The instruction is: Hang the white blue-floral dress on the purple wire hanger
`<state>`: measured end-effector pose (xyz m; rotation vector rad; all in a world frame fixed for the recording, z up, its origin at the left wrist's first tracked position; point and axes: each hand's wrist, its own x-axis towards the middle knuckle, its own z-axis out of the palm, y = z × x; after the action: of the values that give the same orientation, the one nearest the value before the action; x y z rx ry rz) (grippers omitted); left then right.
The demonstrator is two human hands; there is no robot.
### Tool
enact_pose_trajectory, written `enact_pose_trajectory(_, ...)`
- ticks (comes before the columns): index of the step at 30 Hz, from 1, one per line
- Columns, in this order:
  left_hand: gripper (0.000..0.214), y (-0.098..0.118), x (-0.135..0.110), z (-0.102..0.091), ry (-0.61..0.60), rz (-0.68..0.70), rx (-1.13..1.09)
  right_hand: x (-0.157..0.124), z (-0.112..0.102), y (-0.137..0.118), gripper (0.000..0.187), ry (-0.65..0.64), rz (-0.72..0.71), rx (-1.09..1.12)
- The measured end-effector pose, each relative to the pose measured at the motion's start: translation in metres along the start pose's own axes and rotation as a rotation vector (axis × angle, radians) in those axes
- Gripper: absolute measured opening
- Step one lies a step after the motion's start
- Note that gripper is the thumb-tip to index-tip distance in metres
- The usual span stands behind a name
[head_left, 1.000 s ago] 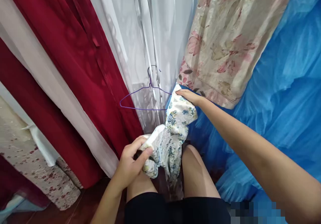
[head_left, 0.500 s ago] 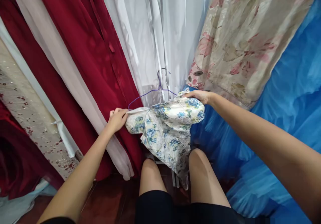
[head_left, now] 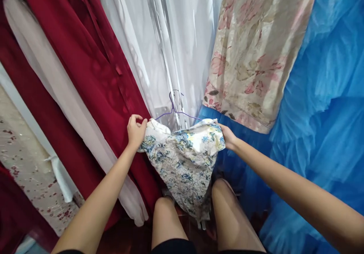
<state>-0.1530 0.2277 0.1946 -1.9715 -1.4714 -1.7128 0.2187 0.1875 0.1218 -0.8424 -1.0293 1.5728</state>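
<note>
A white dress with a blue and yellow floral print [head_left: 182,166] hangs from a thin purple hanger [head_left: 172,109], its neckline towards the top. My left hand [head_left: 136,130] pinches the left shoulder of the dress between thumb and fingers. At the opposite shoulder, my right hand [head_left: 227,135] grips the short sleeve, with its fingers partly hidden behind the cloth. Most of the hanger's arms lie inside the garment; its hook stands in front of white fabric. The lower part of the dress hangs down between my knees.
Dark red gowns [head_left: 85,56] and a pale pink cloth [head_left: 65,87] hang on the left. Behind the hanger is a white gown [head_left: 187,45]. A beige floral dress [head_left: 250,56] and blue tulle [head_left: 321,140] are on the right. My knees [head_left: 165,216] are close below.
The floral dress now hangs flatter and more level, its front spread between my hands. My right hand has moved down to the sleeve's outer side. The view has shifted slightly.
</note>
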Motion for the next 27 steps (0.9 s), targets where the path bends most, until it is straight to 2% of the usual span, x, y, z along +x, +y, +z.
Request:
enact_pose_trajectory(3, 0.034, 0.006, -0.011, -0.016, -0.132, 0.06, 0.061, -0.015, -0.007, 0.008, 0.041, 0.121, -0.082, 0.081)
enact_pose_trajectory(6, 0.035, 0.022, -0.015, -0.024, -0.225, 0.129, 0.171, -0.019, -0.01, -0.011, 0.032, 0.18, -0.159, -0.015)
enact_pose_trajectory(8, 0.03, 0.033, -0.014, -0.025, -0.258, 0.15, 0.227, -0.012, -0.009, -0.034, 0.024, 0.153, -0.158, -0.205)
enact_pose_trajectory(11, 0.028, 0.044, -0.013, -0.02, -0.306, 0.172, 0.244, 0.009, -0.005, -0.066, 0.018, 0.136, -0.065, -0.581)
enact_pose_trajectory(14, 0.028, 0.048, -0.013, -0.011, -0.333, 0.189, 0.23, 0.035, 0.005, -0.081, 0.014, 0.19, -0.051, -0.789)
enact_pose_trajectory(18, 0.029, 0.049, -0.014, -0.001, -0.326, 0.185, 0.218, 0.072, 0.033, -0.082, 0.009, 0.328, -0.195, -0.931)
enact_pose_trajectory(22, 0.038, 0.05, -0.014, 0.0, -0.33, 0.186, 0.168, 0.095, 0.053, -0.083, 0.023, 0.431, -0.32, -0.977)
enact_pose_trajectory(24, 0.044, 0.049, -0.014, -0.002, -0.335, 0.175, 0.13, 0.094, 0.053, -0.083, 0.031, 0.42, -0.346, -0.986)
enact_pose_trajectory(27, 0.048, 0.044, -0.015, -0.008, -0.327, 0.153, 0.092, 0.075, 0.041, -0.075, 0.039, 0.316, -0.393, -1.027)
